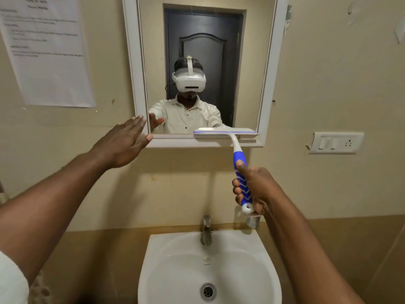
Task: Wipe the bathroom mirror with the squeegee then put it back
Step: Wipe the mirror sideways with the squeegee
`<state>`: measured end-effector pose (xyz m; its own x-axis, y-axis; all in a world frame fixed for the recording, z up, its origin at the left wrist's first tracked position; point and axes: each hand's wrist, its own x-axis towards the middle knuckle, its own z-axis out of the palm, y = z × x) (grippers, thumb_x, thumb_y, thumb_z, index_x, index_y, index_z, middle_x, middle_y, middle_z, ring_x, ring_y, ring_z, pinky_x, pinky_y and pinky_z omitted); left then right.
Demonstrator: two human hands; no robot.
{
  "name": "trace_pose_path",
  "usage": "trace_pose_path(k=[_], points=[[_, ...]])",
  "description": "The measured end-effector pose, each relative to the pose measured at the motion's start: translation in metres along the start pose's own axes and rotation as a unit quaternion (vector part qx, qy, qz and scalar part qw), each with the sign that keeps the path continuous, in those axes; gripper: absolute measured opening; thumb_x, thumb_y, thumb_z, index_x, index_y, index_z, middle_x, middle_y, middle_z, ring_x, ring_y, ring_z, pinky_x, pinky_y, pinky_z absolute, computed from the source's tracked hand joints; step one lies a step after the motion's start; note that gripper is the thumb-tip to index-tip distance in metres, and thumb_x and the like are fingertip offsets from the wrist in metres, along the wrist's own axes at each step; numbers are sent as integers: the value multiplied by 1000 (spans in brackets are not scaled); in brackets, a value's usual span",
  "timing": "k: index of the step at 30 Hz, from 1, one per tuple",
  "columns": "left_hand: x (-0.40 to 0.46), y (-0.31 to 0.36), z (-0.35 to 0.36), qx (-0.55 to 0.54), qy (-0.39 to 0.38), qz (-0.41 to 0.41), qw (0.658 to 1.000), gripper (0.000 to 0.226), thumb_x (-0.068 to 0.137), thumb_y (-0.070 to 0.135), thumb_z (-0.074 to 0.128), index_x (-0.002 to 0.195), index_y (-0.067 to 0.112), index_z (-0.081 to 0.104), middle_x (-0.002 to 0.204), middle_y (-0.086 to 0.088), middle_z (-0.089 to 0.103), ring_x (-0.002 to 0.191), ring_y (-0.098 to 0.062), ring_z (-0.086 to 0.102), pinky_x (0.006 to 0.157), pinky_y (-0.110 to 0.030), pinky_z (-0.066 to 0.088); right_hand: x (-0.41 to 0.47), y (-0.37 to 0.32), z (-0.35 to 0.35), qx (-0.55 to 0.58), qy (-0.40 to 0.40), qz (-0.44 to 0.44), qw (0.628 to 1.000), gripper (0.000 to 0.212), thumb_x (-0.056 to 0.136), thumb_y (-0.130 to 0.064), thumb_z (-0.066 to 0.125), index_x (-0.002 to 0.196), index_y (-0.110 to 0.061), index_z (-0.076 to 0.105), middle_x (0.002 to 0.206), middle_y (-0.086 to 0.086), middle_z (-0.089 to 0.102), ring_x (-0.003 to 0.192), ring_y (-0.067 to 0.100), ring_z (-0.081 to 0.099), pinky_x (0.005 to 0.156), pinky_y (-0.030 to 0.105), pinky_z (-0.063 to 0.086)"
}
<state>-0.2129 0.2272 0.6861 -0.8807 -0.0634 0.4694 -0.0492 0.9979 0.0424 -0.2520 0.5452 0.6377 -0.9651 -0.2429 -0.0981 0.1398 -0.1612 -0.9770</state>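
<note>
Below, sink [153, 255] visibly empty.

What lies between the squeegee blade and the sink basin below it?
In the head view: bare beige wall, the squeegee handle gripped by the right hand, then the tap above the sink.

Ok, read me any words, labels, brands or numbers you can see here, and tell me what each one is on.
None can be read for certain.
Paper notice on the wall left of the mirror: several lines of print, too blurred to read.
Sink: a small mark below the tap, too small to read.
Squeegee, switch plate: no text visible.
</note>
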Motion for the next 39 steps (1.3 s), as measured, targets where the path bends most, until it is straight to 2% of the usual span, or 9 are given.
trace_pose_path(k=[4, 7, 10, 13, 19, 25, 29, 33, 39], points=[[7, -8, -17, 18, 30, -2, 999, 83, 81, 65, 9, 150, 19, 8, 160, 1, 5, 147, -13, 4, 119, -36, 9, -7, -11, 9, -54, -10, -126, 990, 21, 90, -24, 61, 89, -11, 44, 48, 0, 50, 33, 11, 40, 35, 19, 32], [20, -19, -43, 25, 66, -15, 997, 84, 80, 67, 7, 150, 21, 6, 160, 3, 2, 147, -10, 2, 119, -34, 8, -9, -59, 23, -160, -28, -262, 951, 19, 88, -24, 64, 96, -18, 48, 54, -2, 60, 39, 14, 50, 38, 23, 37], [35, -26, -73, 34, 90, -25, 995, 84, 79, 67, 5, 150, 23, 2, 160, 7, -2, 146, -7, -2, 118, -31, 5, 1, -134, 40, -367, 58, -426, 825, 20, 86, -32, 64, 101, -21, 54, 75, -1, 66, 59, 20, 62, 55, 31, 48], [49, -30, -104, 55, 112, -32, 992, 80, 82, 65, 6, 150, 24, -1, 160, 8, -5, 146, -5, -4, 118, -29, 3, 12, -206, 63, -485, 121, -523, 690, 28, 88, -26, 61, 114, -21, 54, 82, 0, 60, 67, 18, 55, 58, 29, 43], [76, -35, -174, 85, 166, -57, 981, 71, 90, 61, 13, 150, 23, 1, 160, 8, -2, 146, -6, -2, 118, -29, 2, 32, -302, 100, -567, 140, -596, 552, 37, 85, -11, 61, 121, -17, 54, 104, 9, 67, 84, 24, 60, 74, 40, 50], [80, -39, -194, 98, 190, -45, 976, 81, 82, 67, 4, 150, 23, 2, 160, 8, 0, 146, -5, -1, 118, -28, 3, 51, -329, 120, -578, 152, -619, 509, 40, 86, -13, 60, 125, -20, 53, 101, 8, 68, 77, 18, 52, 71, 35, 42], [76, -42, -185, 90, 178, -43, 979, 83, 78, 69, 2, 150, 27, -1, 159, 11, -3, 145, -3, -4, 118, -26, 1, 62, -325, 125, -573, 136, -622, 516, 42, 86, -11, 59, 126, -20, 52, 102, 8, 67, 73, 16, 50, 65, 30, 36], [74, -46, -177, 91, 170, -50, 980, 71, 89, 62, 12, 149, 27, -4, 159, 12, -6, 144, -1, -7, 114, -22, -5, 70, -322, 121, -576, 135, -613, 524, 48, 87, -10, 57, 133, -22, 50, 111, 9, 67, 78, 16, 51, 65, 28, 35], [74, -49, -171, 90, 157, -56, 982, 67, 93, 58, 15, 148, 27, -6, 158, 13, -8, 140, 3, -12, 113, -21, -7, 70, -330, 119, -591, 135, -608, 512, 49, 89, -12, 55, 136, -25, 49, 114, 9, 67, 76, 15, 51, 53, 21, 27]])
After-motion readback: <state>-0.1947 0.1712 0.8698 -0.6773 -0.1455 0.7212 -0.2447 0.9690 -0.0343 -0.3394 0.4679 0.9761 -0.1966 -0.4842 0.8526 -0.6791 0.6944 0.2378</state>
